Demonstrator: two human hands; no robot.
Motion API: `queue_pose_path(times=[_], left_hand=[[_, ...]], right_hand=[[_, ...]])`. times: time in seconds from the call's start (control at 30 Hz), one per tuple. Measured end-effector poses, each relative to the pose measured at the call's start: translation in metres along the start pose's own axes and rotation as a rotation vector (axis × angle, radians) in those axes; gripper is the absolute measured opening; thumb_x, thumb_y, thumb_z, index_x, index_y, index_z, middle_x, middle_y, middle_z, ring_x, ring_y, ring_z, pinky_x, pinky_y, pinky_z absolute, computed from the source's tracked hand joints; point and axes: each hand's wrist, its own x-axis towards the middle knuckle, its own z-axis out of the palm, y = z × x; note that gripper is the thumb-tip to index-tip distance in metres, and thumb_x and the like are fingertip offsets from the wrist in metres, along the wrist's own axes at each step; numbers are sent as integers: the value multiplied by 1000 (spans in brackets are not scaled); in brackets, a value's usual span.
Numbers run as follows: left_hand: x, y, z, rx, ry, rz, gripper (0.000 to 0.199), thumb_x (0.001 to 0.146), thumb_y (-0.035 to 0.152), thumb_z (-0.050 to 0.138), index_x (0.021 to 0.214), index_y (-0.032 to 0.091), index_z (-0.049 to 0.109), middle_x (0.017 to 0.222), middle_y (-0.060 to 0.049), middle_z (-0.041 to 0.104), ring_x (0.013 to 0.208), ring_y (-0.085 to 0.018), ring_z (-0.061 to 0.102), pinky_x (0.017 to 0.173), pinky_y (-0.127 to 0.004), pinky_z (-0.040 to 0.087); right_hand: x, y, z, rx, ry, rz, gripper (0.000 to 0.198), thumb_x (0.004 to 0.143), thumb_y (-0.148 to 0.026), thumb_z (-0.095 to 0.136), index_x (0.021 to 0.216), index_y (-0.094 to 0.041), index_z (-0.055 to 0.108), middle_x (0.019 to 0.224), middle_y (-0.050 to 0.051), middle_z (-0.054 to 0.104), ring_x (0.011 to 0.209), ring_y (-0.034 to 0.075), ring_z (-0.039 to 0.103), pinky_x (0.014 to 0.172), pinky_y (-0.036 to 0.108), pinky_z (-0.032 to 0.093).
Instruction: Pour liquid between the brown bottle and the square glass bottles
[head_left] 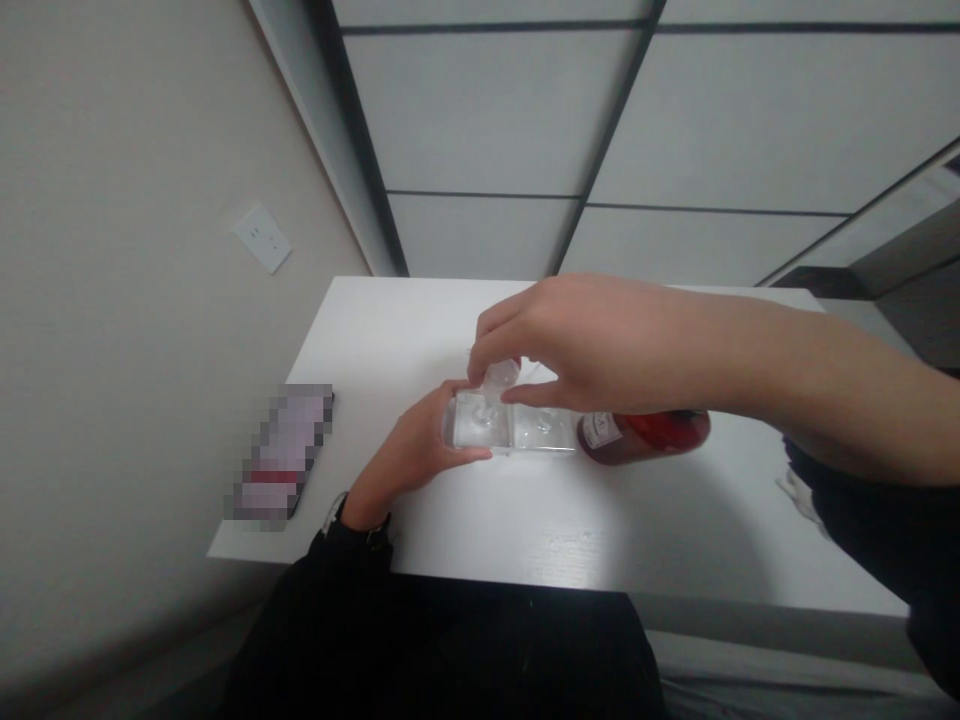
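My left hand wraps its thumb and fingers around the left end of a clear square container on the white table. A second clear square container stands right beside it; each has a round shape on top. Above the left container, my right hand pinches a small clear rounded piece, whose exact kind I cannot make out. To the right is a bottle of red liquid with a pale label, partly covered by my right forearm.
A phone, blurred out, lies near the left edge of the white table. Behind the table stand white panels with dark strips. A socket is on the left wall. Something white lies by my right sleeve.
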Motion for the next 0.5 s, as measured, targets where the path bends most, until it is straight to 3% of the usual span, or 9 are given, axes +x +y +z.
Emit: queue_pose_path(times=[0.5], left_hand=[[0, -2, 1, -12, -6, 2, 74, 80, 41, 92, 142, 23, 56, 140, -12, 72, 126, -35, 72, 109, -49, 56]], right_hand=[[10, -4, -6, -34, -47, 20, 22, 94, -26, 72, 113, -26, 83, 107, 6, 81, 85, 22, 69, 75, 34, 45]])
